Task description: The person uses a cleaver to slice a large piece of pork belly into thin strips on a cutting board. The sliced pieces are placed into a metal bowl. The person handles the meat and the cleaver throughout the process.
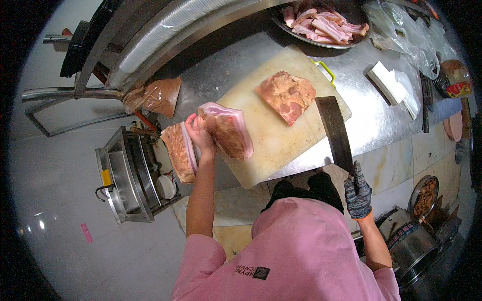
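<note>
My bare left hand is between two thick slabs of pork belly, its fingers against the edge of the right slab. That slab lies on the left edge of a worn plastic cutting board. The other slab rests to the left of my wrist; whether I grip either is unclear. A third piece of pork lies flat on the board. My right hand, in a grey knit glove, holds a broad cleaver by its handle, the blade tip over the board's right edge.
A metal bowl of pork strips stands at the back of the steel worktable. Plastic bags and a white block-shaped item lie right. A clear bag with brown contents sits left. A large metal pot stands lower right.
</note>
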